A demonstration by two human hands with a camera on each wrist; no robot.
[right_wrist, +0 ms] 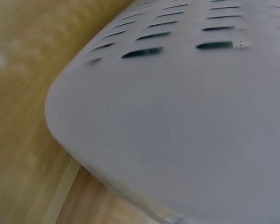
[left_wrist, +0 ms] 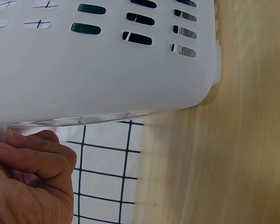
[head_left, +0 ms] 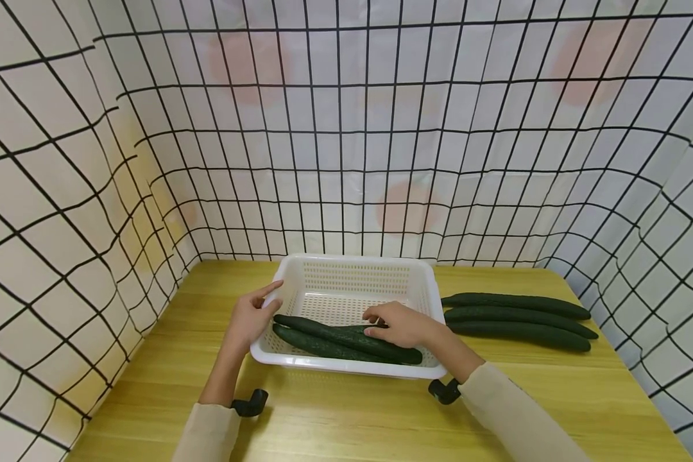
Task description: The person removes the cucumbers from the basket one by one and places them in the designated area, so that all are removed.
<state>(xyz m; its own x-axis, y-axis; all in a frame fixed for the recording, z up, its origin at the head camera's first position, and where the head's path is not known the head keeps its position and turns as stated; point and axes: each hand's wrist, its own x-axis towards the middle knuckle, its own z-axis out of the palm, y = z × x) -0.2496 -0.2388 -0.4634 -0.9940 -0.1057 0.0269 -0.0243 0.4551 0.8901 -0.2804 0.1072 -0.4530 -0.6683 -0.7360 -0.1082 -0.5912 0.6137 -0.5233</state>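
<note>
- Left hand (head_left: 251, 319): fingers clamped on the left rim of the white basket (head_left: 346, 367).
- Cucumbers (head_left: 323, 332) lie along the basket's near side.
- Right hand (head_left: 404, 323): fingers bent over them; whether they grip, I can't tell.
- Three more cucumbers (head_left: 522, 315) on the table (head_left: 346, 417), right of the basket.

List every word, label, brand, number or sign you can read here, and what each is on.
No readable text: none on the white slotted plastic basket, the long dark-green cucumbers inside it or beside it, or the yellow wood-grain table.
Faint marks on the beige fabric right sleeve: too small to tell whether they are text.
</note>
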